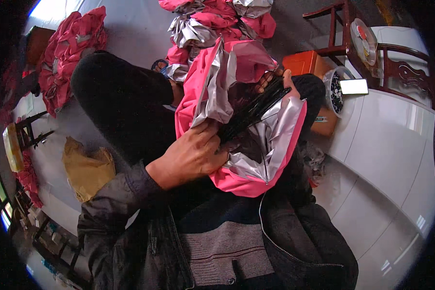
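A pink fabric piece with a silver lining (289, 137) lies over my lap, opened so that its silver inside shows. Across its opening runs a long, shiny black folded bundle (256, 108); its exact kind I cannot make out. My left hand (191, 154) is closed, its fingers pinching the fabric's edge beside the bundle's lower end. At the bundle's upper end my right hand (289, 86) is closed around it, thumb on the near side and fingertips on the far side. Fabric hides most of the right hand and its forearm.
More pink and silver pieces (227, 21) are heaped ahead, and a pink pile (75, 53) stands at the left. Brown paper (88, 166) lies on the floor. Right of my knee are an orange box (307, 64), a clear tub (334, 92), a white phone-like slab (354, 87) and wooden chairs (408, 72).
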The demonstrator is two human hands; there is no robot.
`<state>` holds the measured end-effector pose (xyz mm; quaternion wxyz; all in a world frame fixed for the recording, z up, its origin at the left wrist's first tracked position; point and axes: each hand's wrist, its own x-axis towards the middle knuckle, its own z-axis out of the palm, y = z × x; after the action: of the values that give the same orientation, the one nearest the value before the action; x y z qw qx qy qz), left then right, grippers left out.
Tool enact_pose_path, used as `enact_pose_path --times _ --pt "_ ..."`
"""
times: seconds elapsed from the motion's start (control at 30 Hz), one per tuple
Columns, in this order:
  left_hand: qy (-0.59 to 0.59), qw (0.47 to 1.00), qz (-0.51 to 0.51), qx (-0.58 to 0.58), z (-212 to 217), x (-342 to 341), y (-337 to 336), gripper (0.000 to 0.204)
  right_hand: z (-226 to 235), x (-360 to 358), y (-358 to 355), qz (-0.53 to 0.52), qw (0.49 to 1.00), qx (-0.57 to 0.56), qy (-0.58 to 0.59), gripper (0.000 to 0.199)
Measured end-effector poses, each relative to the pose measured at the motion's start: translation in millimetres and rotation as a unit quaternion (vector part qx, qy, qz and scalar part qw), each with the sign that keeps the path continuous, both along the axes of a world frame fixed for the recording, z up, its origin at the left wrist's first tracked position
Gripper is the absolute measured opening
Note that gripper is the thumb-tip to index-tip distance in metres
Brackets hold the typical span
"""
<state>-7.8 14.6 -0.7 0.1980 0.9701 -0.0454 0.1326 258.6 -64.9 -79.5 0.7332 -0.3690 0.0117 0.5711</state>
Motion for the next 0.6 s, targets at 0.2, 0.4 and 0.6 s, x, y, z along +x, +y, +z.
enact_pose_path --times 0.2,0.4,0.6 --pt "0.005 1.000 -0.030 -0.002 -11 1 4 0.030 -2 3 -1 -0.012 0.992 0.000 0.127 0.054" --pt "-0.006 0.999 -0.048 0.019 -9 5 11 0.039 3 0 -1 -0.008 0.998 -0.023 0.050 0.035" --pt "-0.022 0.997 -0.057 0.039 -12 2 16 0.051 -12 0 0 -0.012 0.997 -0.006 0.075 0.039"
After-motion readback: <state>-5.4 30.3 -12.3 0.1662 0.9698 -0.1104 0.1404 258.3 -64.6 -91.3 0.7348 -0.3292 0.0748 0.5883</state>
